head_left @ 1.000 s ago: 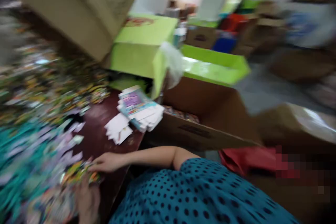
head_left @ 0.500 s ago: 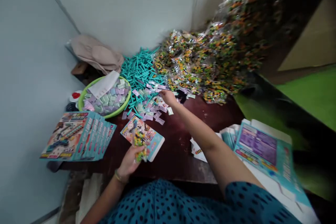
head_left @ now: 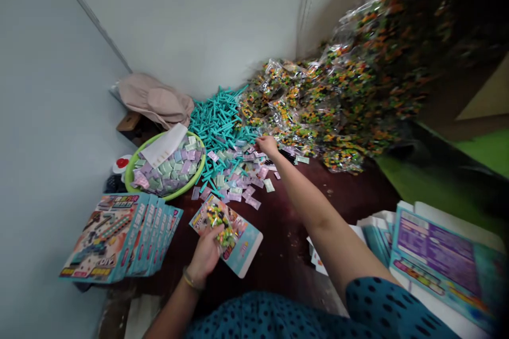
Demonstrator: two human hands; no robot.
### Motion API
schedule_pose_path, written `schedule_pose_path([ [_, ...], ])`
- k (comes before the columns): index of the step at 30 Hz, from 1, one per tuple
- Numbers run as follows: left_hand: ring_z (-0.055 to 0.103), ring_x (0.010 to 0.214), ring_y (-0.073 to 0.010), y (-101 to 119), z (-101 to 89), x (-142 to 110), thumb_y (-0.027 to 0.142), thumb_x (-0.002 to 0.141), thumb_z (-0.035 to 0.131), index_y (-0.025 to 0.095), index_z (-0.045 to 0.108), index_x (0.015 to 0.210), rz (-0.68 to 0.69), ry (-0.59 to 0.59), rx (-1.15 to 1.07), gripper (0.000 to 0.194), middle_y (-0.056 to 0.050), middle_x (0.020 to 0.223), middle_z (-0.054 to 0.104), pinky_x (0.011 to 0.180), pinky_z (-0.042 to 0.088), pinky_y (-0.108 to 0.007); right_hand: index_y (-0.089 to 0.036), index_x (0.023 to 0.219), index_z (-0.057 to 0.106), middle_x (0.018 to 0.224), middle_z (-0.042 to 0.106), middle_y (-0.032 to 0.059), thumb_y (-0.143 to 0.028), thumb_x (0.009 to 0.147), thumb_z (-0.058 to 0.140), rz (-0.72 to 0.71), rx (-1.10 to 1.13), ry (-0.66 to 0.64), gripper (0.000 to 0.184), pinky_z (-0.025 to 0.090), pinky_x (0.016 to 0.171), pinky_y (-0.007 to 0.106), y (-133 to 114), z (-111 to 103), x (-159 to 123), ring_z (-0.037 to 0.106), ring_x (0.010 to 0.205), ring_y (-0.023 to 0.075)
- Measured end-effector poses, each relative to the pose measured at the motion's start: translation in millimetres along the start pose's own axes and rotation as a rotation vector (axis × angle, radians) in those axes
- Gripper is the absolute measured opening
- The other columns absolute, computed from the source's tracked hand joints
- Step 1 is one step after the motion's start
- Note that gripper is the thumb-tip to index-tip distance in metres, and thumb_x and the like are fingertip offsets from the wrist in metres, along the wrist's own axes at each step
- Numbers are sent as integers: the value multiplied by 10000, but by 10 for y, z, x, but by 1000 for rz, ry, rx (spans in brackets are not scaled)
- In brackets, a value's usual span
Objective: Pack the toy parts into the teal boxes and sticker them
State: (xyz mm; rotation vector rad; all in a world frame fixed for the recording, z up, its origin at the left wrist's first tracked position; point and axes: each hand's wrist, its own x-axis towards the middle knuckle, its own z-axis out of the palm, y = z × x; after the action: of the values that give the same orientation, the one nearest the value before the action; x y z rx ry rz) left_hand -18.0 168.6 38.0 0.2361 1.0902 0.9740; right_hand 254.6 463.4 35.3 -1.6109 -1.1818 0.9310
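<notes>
2 bare hands were over a dark red table [head_left: 286, 238]. The left hand [head_left: 207, 251] gripped 1 clear bag [head_left: 222, 226] of small multicoloured pieces, its thumb pressed on top, above a printed teal carton [head_left: 243, 257] that lay at a slant. The right arm stretched forward, and the right hand [head_left: 267, 144] was at the edge of a heap of teal sticks [head_left: 218, 116], its fingers bunched (whether they pinched anything could not be told). Pastel sachets [head_left: 238, 185] lay scattered nearer the person; a lime-green basin [head_left: 175, 195] held more. Similar clear bags [head_left: 338, 100] were piled at the back right.
</notes>
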Motion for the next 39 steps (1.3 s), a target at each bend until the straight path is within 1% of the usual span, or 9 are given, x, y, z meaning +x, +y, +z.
schedule_pose_path([
  [5, 742, 1059, -250, 35, 313, 300, 156, 805, 785, 166, 679, 1117, 105, -124, -35, 329, -98, 1135, 765, 940, 592, -379, -163, 862, 631, 666, 652, 27, -476, 924, 602, 101, 251, 30, 320, 524, 545, 215, 103, -281, -918, 618, 584, 118],
  [12, 728, 913, -177, -344, 717, 552, 230, 854, 766, 169, 654, 907, 202, -120, -7, 139, -33, 836, 738, 896, 553, -303, -204, 778, 589, 561, 606, -20, -650, 803, 679, 192, 380, -168, 455, 400, 409, 218, 394, 45, -3009, 482, 421, 96],
  [16, 744, 941, -201, -542, 731, 409, 318, 845, 792, 171, 684, 984, 168, -181, 25, 229, -60, 906, 769, 896, 567, -324, -225, 828, 535, 557, 608, -42, -689, 786, 669, 224, 421, -260, 485, 444, 431, 231, 468, -33, -3441, 537, 437, 119],
  [21, 754, 1012, -227, -667, 793, 247, 277, 860, 779, 222, 711, 1085, 164, -278, 72, 241, -40, 920, 790, 901, 595, -334, -223, 808, 516, 581, 619, -34, -602, 885, 607, 199, 299, -426, 398, 492, 535, 260, 401, -391, -3571, 576, 496, 135],
  [26, 758, 920, -189, -833, 919, 16, 322, 864, 775, 209, 734, 1033, 194, -264, 41, 207, -39, 973, 798, 843, 603, -277, -209, 1023, 659, 995, 734, 65, -492, 910, 669, -135, -120, -12, 305, 515, 885, 341, 216, -699, -3557, 659, 935, 216],
  [29, 753, 922, -180, -841, 866, -149, 320, 831, 807, 184, 716, 1085, 250, -192, -23, 302, -47, 1017, 794, 855, 594, -277, -205, 1181, 653, 1165, 710, 96, -475, 931, 629, -216, 6, -46, 369, 514, 946, 345, 220, -654, -3371, 656, 1054, 224],
  [31, 757, 883, -179, -711, 703, -184, 318, 820, 818, 192, 703, 1103, 289, -130, -73, 330, -44, 1008, 792, 854, 598, -297, -203, 1130, 679, 1131, 726, 83, -445, 964, 550, -205, 53, -149, 320, 529, 906, 331, 265, -461, -3155, 677, 1002, 210],
  [34, 766, 797, -190, -377, 238, -225, 315, 814, 825, 179, 690, 1082, 299, -11, -136, 329, -40, 916, 788, 853, 616, -346, -192, 1034, 707, 1044, 751, 76, -379, 959, 527, -276, -48, -264, 270, 526, 882, 339, 242, 37, -2759, 687, 941, 216],
  [39, 773, 759, -200, -45, -541, -439, 270, 835, 797, 134, 694, 1069, 285, 137, -150, 290, -69, 903, 794, 852, 640, -361, -189, 954, 747, 998, 759, 85, -252, 929, 583, -530, -144, -457, 178, 500, 939, 350, -343, 1193, -2038, 682, 962, 230],
])
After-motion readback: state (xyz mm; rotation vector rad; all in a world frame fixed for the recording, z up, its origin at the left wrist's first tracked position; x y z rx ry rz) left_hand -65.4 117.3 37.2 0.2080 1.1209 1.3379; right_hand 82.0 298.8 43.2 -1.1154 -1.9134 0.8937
